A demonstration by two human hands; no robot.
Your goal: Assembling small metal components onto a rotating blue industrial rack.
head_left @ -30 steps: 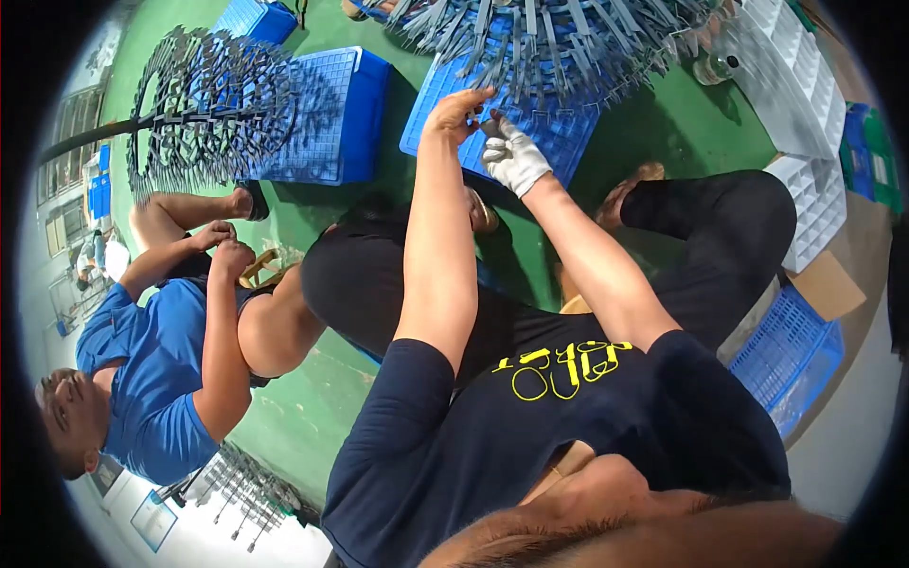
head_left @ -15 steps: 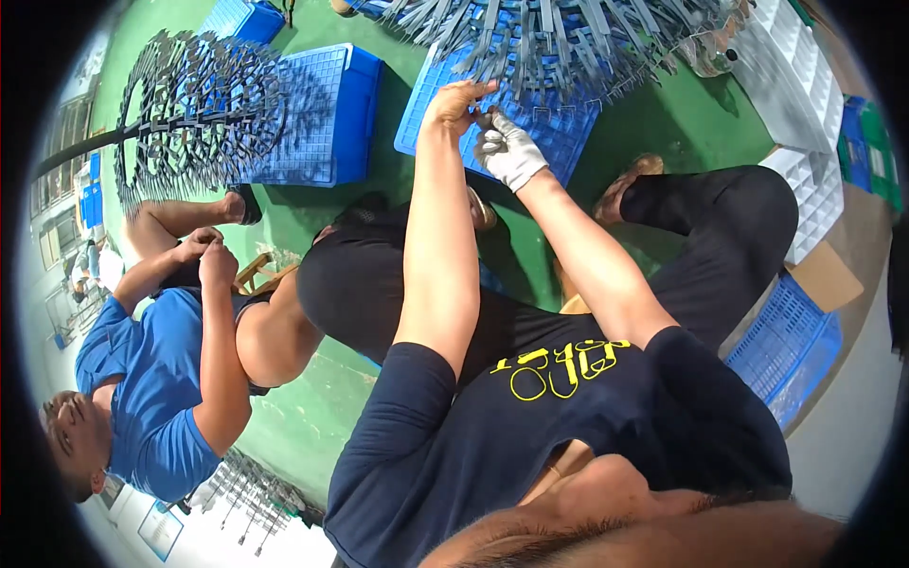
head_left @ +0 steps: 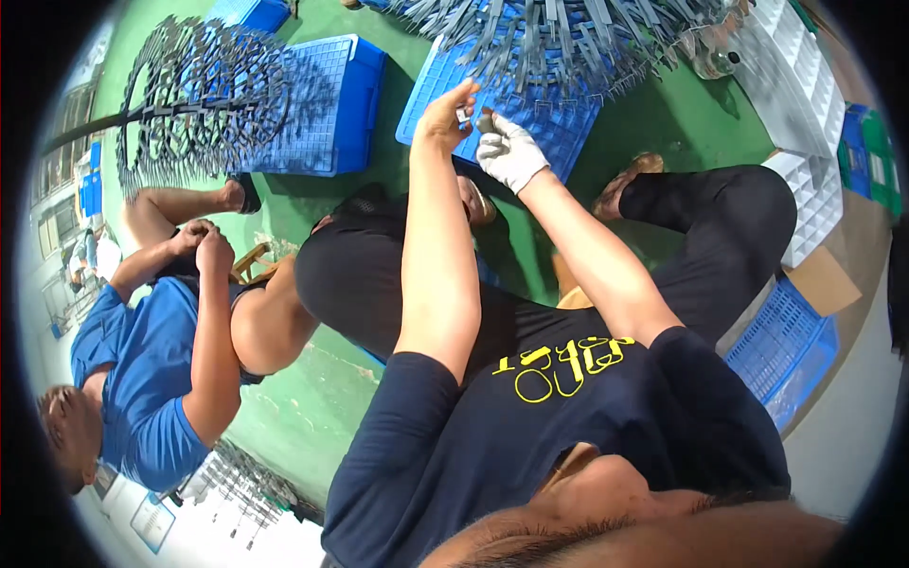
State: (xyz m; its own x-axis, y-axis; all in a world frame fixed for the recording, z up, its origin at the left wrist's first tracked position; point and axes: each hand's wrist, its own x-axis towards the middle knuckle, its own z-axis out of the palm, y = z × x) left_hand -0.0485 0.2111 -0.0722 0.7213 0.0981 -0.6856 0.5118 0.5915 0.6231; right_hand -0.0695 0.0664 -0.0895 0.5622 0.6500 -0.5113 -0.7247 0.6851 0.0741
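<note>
My left hand (head_left: 447, 115), bare, is raised at the near edge of a rack hung with many thin dark grey metal strips (head_left: 559, 57). Its fingers are curled, and a small whitish spot shows among them; what they hold is too small to name. Just to its right is my right hand (head_left: 511, 159) in a white glove. Thumb and fingers there pinch a small flat grey piece (head_left: 485, 123), its far end hidden by the rack's clutter. A narrow gap separates the two hands.
Under the rack stands a blue plastic crate (head_left: 426, 104). Another blue crate (head_left: 355, 114) and a second rack of dark strips (head_left: 204, 104) are at left, by a seated co-worker in a blue shirt (head_left: 151, 369). White trays (head_left: 791, 95) and a blue basket (head_left: 772, 327) line the right.
My hands have moved slightly apart; before, their fingertips nearly met below the strips. The left hand has turned and shifted a little left. The co-worker's hands have shifted slightly.
</note>
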